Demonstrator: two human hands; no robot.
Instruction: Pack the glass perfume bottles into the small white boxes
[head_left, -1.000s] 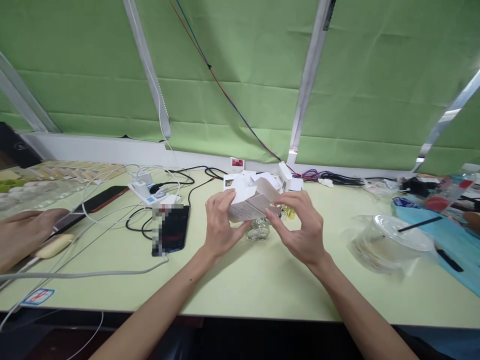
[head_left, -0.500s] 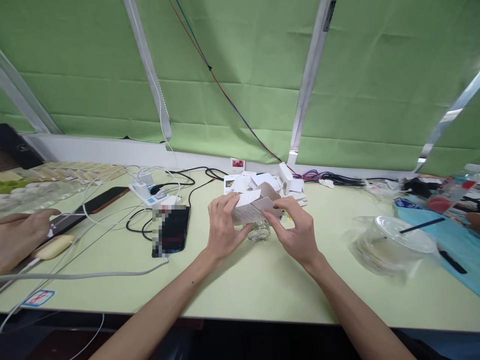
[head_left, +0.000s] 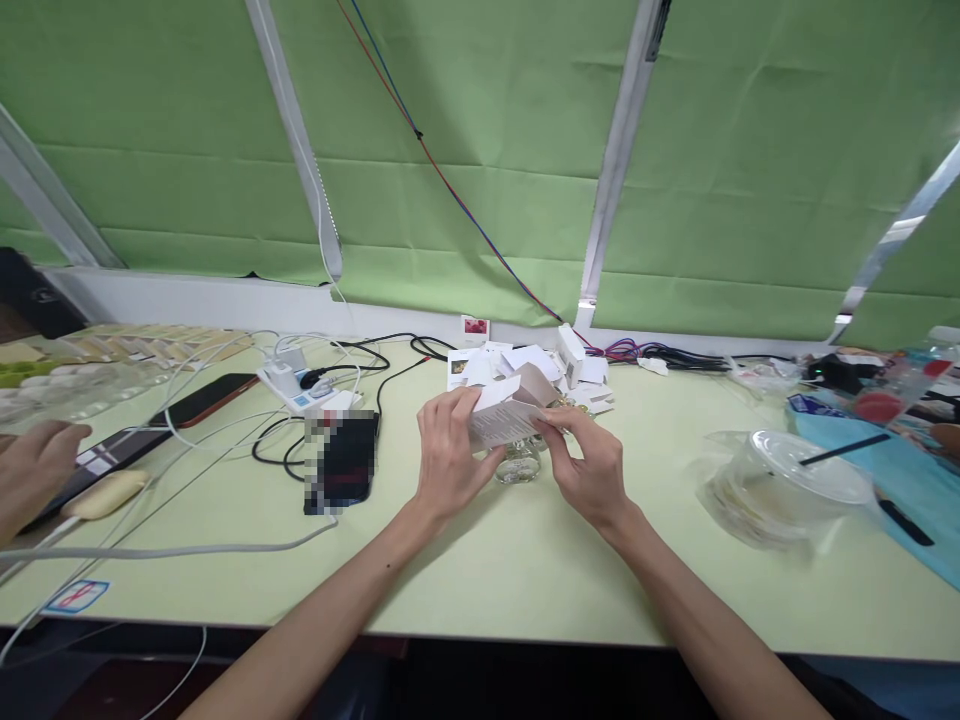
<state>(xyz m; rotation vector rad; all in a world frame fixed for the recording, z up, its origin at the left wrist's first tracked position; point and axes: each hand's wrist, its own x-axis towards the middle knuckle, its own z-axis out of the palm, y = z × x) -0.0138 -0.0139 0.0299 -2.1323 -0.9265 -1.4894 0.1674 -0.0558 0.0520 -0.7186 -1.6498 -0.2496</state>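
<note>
A small white cardboard box [head_left: 501, 422] with fine print is held above the table, its top flaps raised. My left hand [head_left: 448, 450] grips its left side, thumb below and fingers over the top edge. My right hand [head_left: 586, 455] pinches the box's right edge between thumb and fingers. Just beneath the box, a clear glass jar or bottle [head_left: 517, 468] stands on the table, its upper part hidden by the box. Behind lies a heap of white paper and card pieces [head_left: 529, 360], with a small white box [head_left: 571, 355] upright at its right.
At the left edge, another person's hand [head_left: 37, 475] is over a dark device [head_left: 135, 440]. White cables, a power strip [head_left: 311, 398] and a phone [head_left: 349, 455] lie left of me. To the right stand a lidded plastic cup [head_left: 806, 470] with a black straw and a blue sheet [head_left: 900, 490].
My right hand has shifted slightly down and inward along the box's right end, and the flap there has changed angle. The other person's hand has moved left.
</note>
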